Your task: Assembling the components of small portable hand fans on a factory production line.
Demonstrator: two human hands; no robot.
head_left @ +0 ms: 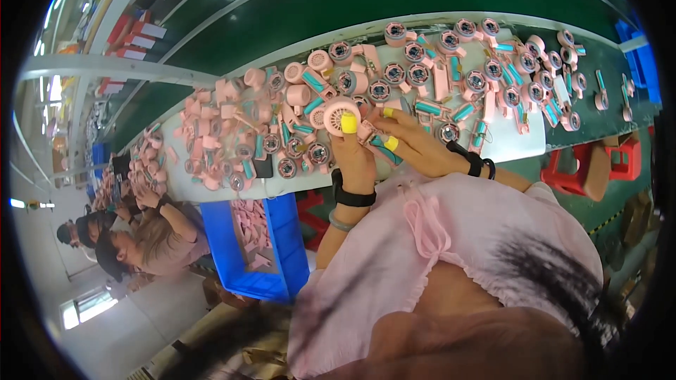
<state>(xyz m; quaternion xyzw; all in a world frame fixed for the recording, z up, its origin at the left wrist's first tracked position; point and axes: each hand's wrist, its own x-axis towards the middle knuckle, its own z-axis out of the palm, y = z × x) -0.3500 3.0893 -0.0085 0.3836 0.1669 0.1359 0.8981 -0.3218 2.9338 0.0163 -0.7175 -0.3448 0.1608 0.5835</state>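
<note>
in the left hand (pixel 354 162) — pink fan head (pixel 332 115) (yellow cover (pixel 348 123) hides part)

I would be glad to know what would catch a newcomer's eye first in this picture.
First, the mass of pink and turquoise parts across the pale worktop. Near the picture's middle, the left hand, a yellow cover on its thumb, holds a round pink grille beside the right hand. Lower left, a blue bin holds more pink pieces.

Left hand (pixel 353 160) thumb hides part of pink fan head (pixel 336 108); hair (pixel 546 274) blurred, 4 o'clock; blue bin (pixel 639 63) cut off, 2 o'clock.
</note>
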